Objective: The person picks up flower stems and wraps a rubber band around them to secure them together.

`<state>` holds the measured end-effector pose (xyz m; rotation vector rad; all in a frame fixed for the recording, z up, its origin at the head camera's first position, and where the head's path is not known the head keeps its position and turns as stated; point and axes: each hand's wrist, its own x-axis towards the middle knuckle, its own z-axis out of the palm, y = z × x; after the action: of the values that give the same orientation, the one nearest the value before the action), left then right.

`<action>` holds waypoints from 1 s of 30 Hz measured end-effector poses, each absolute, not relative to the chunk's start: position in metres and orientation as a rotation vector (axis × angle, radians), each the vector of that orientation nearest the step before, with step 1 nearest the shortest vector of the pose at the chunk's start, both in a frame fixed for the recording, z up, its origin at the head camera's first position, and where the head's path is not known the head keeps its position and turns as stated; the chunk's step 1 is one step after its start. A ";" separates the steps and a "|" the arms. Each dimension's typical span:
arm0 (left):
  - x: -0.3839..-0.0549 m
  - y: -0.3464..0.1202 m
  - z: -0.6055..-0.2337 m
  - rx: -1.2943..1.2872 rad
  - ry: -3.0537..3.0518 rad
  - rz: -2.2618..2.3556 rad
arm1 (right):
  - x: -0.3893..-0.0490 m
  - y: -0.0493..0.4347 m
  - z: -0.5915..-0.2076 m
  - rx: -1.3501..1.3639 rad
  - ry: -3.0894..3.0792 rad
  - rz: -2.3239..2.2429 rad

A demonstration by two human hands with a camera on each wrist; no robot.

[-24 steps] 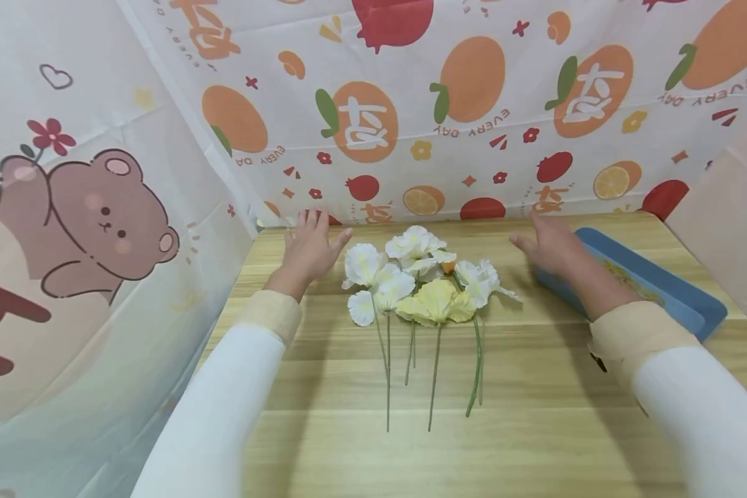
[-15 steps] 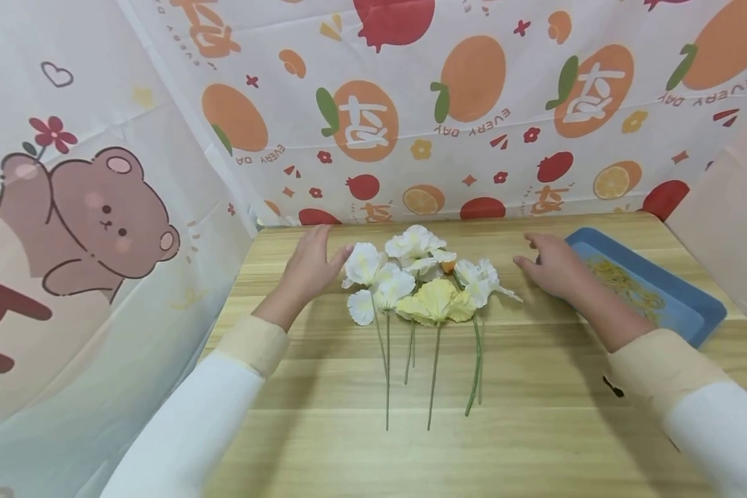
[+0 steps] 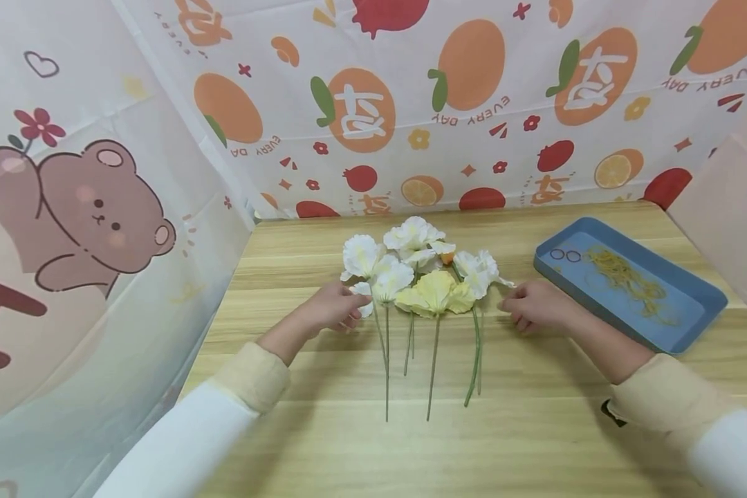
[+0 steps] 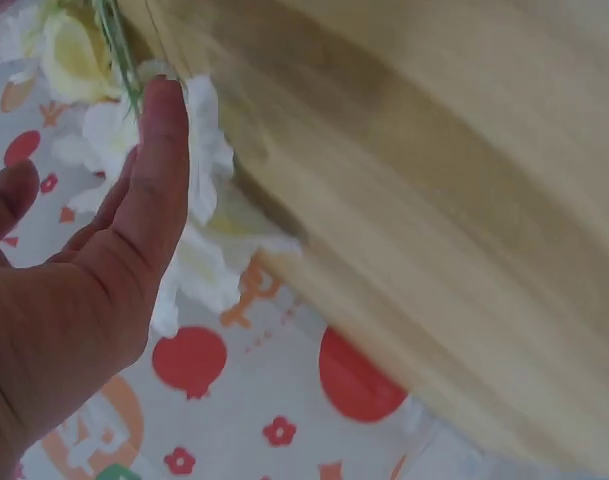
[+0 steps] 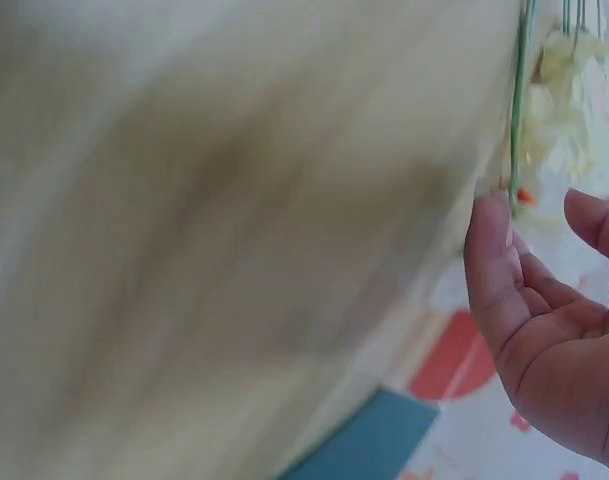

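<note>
Several artificial flowers lie in a row on the wooden table, with white blooms, a yellow bloom and thin green stems pointing toward me. My left hand is at the left side of the bunch, its thumb overlapping a low white petal in the head view. The left wrist view shows its fingers extended beside white petals. To the right of the bunch, my right hand has its fingertips by the tip of a white petal. Its fingers are loosely bent, with a gap to the thumb.
A blue tray stands at the right, holding a tangle of yellowish rubber bands and two reddish rings. A small black item shows beside the right cuff. Printed cloth hangs behind the wooden table.
Both hands have come back from the table's far part toward me and closer in to the flowers. More of the tray shows now. The flowers lie as before.
</note>
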<state>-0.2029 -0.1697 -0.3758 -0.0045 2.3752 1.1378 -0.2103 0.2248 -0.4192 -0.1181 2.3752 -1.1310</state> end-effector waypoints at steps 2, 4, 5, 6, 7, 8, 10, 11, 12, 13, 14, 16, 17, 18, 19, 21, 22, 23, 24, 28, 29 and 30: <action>-0.205 -0.166 -0.383 -0.055 2.280 1.203 | -0.211 0.218 -0.426 -0.065 2.304 -1.222; -0.207 -0.164 -0.389 -0.096 2.217 1.252 | -0.211 0.211 -0.430 -0.035 2.278 -1.265; -0.209 -0.163 -0.391 -0.119 2.180 1.287 | -0.212 0.208 -0.431 -0.023 2.270 -1.285; -0.210 -0.162 -0.393 -0.149 2.150 1.318 | -0.212 0.206 -0.432 -0.016 2.264 -1.304; -0.211 -0.161 -0.395 -0.173 2.125 1.350 | -0.213 0.203 -0.432 -0.012 2.262 -1.317; -0.213 -0.160 -0.397 -0.197 2.104 1.382 | -0.214 0.201 -0.433 -0.004 2.263 -1.323; -0.215 -0.157 -0.401 -0.240 2.072 1.439 | -0.215 0.196 -0.434 0.004 2.252 -1.340; -0.215 -0.154 -0.403 -0.256 2.058 1.463 | -0.216 0.194 -0.435 0.005 2.249 -1.344; -0.215 -0.151 -0.405 -0.268 2.056 1.473 | -0.217 0.192 -0.436 0.004 2.246 -1.348; -0.216 -0.148 -0.406 -0.269 2.053 1.478 | -0.218 0.190 -0.436 0.002 2.243 -1.351; -0.216 -0.144 -0.408 -0.272 2.046 1.486 | -0.218 0.188 -0.437 0.002 2.244 -1.352; -0.216 -0.136 -0.411 -0.262 2.046 1.492 | -0.219 0.183 -0.437 -0.003 2.255 -1.347; -0.216 -0.132 -0.411 -0.251 2.046 1.493 | -0.220 0.181 -0.437 -0.003 2.265 -1.344; -0.215 -0.129 -0.412 -0.241 2.047 1.492 | -0.220 0.178 -0.437 -0.006 2.272 -1.341; -0.215 -0.125 -0.413 -0.230 2.048 1.494 | -0.220 0.175 -0.437 -0.006 2.281 -1.340; -0.215 -0.118 -0.415 -0.214 2.040 1.507 | -0.219 0.169 -0.438 -0.009 2.303 -1.329; -0.214 -0.115 -0.416 -0.211 2.032 1.516 | -0.219 0.166 -0.439 -0.020 2.311 -1.328; -0.214 -0.112 -0.418 -0.206 2.025 1.527 | -0.218 0.162 -0.439 -0.022 2.319 -1.328; -0.214 -0.109 -0.419 -0.208 2.016 1.539 | -0.217 0.159 -0.440 -0.039 2.330 -1.325; -0.212 -0.095 -0.422 -0.203 1.998 1.584 | -0.215 0.147 -0.442 -0.053 2.377 -1.324; -0.212 -0.092 -0.423 -0.200 1.995 1.594 | -0.215 0.144 -0.443 -0.048 2.383 -1.327; -0.211 -0.088 -0.424 -0.195 1.991 1.602 | -0.214 0.142 -0.444 -0.055 2.387 -1.329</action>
<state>-0.2114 -0.0883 -0.4237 -0.1947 1.9909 1.6020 -0.2140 0.1416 -0.4436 -0.0548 2.3872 -1.3287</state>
